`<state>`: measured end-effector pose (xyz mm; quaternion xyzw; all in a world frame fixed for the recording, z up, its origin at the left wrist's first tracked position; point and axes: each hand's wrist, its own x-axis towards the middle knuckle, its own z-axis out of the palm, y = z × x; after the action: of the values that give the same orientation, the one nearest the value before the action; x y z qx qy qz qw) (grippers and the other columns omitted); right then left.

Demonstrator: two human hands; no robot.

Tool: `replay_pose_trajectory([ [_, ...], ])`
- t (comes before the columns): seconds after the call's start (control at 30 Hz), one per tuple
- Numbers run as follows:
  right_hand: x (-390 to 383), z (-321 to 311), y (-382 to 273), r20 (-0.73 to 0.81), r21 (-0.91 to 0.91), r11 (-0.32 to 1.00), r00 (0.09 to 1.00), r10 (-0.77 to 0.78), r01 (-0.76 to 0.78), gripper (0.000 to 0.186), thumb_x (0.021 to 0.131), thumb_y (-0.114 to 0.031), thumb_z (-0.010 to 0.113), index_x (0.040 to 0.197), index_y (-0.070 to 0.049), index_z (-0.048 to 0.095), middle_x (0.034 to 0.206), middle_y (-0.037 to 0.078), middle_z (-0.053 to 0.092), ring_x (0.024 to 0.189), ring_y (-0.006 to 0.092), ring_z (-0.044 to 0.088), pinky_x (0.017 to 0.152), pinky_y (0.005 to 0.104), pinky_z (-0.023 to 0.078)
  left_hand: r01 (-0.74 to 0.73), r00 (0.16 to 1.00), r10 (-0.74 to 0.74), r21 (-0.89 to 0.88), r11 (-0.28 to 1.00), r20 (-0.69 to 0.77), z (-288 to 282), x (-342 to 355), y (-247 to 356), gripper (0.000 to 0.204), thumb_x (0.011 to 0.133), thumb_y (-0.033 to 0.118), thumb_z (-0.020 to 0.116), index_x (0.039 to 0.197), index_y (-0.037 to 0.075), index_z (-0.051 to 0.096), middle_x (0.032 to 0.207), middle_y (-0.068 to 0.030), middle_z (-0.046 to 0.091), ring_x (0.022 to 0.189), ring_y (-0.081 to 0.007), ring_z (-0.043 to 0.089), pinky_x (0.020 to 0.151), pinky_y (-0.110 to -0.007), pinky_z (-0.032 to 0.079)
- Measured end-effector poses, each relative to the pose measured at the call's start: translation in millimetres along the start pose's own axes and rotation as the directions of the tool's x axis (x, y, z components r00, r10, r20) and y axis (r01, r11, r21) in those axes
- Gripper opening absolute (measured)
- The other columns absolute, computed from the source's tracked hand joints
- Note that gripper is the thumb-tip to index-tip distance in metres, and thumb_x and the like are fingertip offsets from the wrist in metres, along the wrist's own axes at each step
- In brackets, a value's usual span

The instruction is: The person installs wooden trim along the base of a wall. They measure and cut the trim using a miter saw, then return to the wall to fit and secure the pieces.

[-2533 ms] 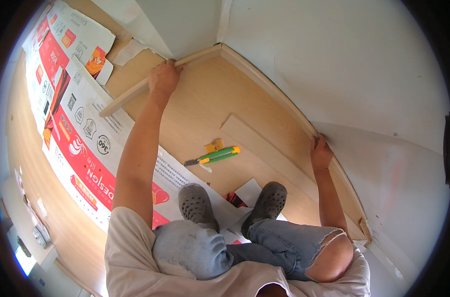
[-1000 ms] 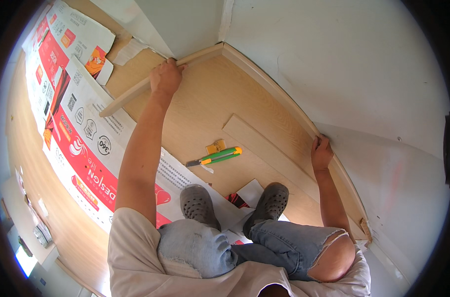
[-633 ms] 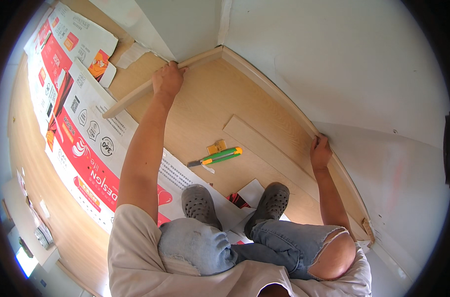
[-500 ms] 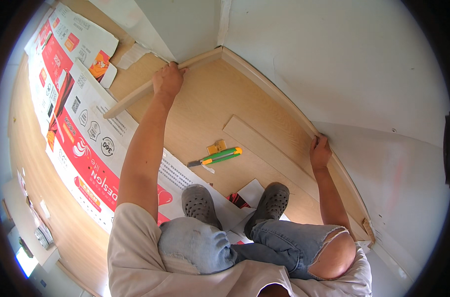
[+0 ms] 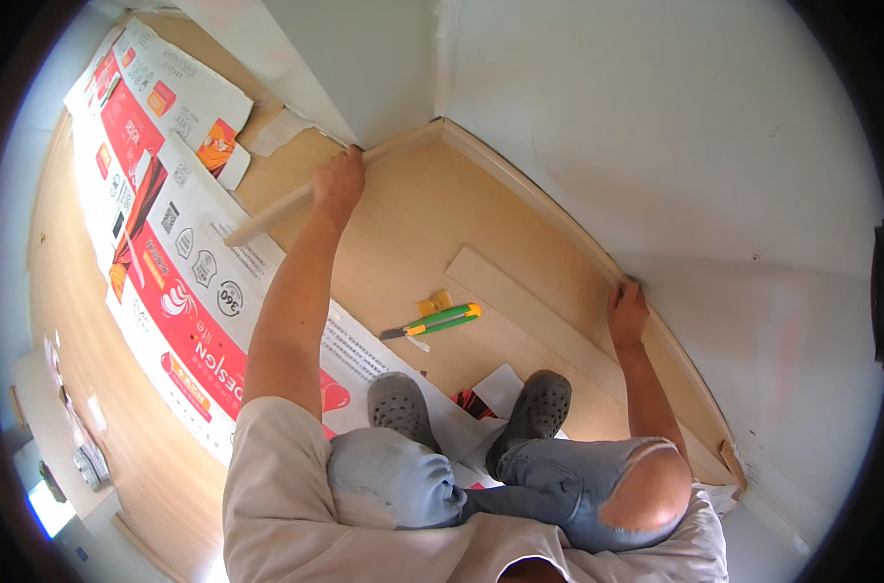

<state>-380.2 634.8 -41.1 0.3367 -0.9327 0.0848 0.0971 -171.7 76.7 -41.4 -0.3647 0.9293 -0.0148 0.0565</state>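
My left hand (image 5: 338, 177) is closed on a short pale wooden strip (image 5: 263, 222), near a wall corner at the upper middle. At the right, my right hand (image 5: 628, 309) grips the long strip (image 5: 524, 181) that runs from that corner along the wall, fingers curled over it. On the wooden board between my arms lie a green-and-yellow utility knife (image 5: 442, 317), a small yellow piece (image 5: 432, 300) and a flat wooden plank (image 5: 520, 315).
Red-and-white printed cardboard (image 5: 190, 307) covers the floor on the left, beside bare wood flooring (image 5: 83, 262). Pale walls (image 5: 656, 126) rise at the top and right. My feet in grey clogs (image 5: 399, 413) are below the knife.
The camera view has shifted, so the corner, hands and knife appear slightly lower in the picture. Both hands remain on the same strips, with no clear change in their grip.
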Motion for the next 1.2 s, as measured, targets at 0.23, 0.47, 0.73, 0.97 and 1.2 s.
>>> replay_pose_trajectory([
  [0.23, 14, -62, -16, 0.463, -0.031, 0.999, 0.885, 0.048, -0.038, 0.05, 0.093, -0.017, 0.06, 0.138, -0.002, 0.045, 0.101, 0.024, 0.068, 0.083, 0.0392, 0.067, 0.073, 0.0503, 0.056, -0.041, 0.981, 0.049, -0.049, 0.998, 0.19, -66, -82, -42, 0.02, 0.096, 0.012, 0.048, 0.108, 0.005, 0.062, 0.098, -0.0172, 0.073, 0.093, -0.0338, 0.072, 0.077, -0.046, 0.058],
  [0.47, 58, -204, -31, 0.929, 0.072, 0.833, 0.34, 0.144, -0.549, 0.022, 0.089, -0.014, 0.059, 0.081, 0.005, 0.062, 0.066, 0.017, 0.069, 0.051, 0.0249, 0.068, 0.053, 0.0357, 0.056, 0.335, 0.814, -0.155, -0.234, 0.913, 0.561, -167, -356, -89, 0.022, 0.093, 0.016, 0.051, 0.1, 0.002, 0.067, 0.093, -0.0212, 0.073, 0.085, -0.036, 0.073, 0.072, -0.047, 0.058],
  [0.73, 125, -470, -169, 0.871, 0.207, 0.978, 0.462, -0.169, -0.032, 0.013, 0.086, -0.011, 0.062, 0.076, -0.003, 0.06, 0.064, 0.011, 0.068, 0.053, 0.022, 0.068, 0.05, 0.0355, 0.053, 0.965, 0.164, -0.271, -0.098, 0.243, 0.949, -420, -735, -33, 0.029, 0.092, 0.021, 0.057, 0.116, 0.007, 0.064, 0.115, -0.0186, 0.069, 0.106, -0.0348, 0.068, 0.087, -0.047, 0.055],
  [0.97, 128, -510, -263, 0.996, 0.017, 0.845, 0.069, -0.063, 0.534, 0.009, 0.078, -0.008, 0.067, 0.071, -0.001, 0.067, 0.055, 0.011, 0.064, 0.043, 0.0193, 0.058, 0.037, 0.0377, 0.043, 0.994, 0.007, -0.248, 0.019, 0.104, 0.969, -503, -998, -5, 0.053, 0.06, 0.031, 0.086, 0.104, 0.004, 0.076, 0.102, -0.0217, 0.073, 0.091, -0.0326, 0.072, 0.082, -0.043, 0.055],
  [1.2, 48, -557, -487, 0.982, 0.025, 0.971, 0.188, 0.021, -0.237, 0.023, 0.09, -0.023, 0.057, 0.085, -0.003, 0.065, 0.068, 0.011, 0.069, 0.043, 0.0178, 0.051, 0.036, 0.0343, 0.036, 0.699, -0.057, -0.358, -0.219, -0.681, 0.932, -511, -1064, -141, 0.049, 0.071, 0.022, 0.084, 0.114, 0.002, 0.073, 0.111, -0.0212, 0.072, 0.105, -0.0334, 0.068, 0.093, -0.041, 0.05],
])
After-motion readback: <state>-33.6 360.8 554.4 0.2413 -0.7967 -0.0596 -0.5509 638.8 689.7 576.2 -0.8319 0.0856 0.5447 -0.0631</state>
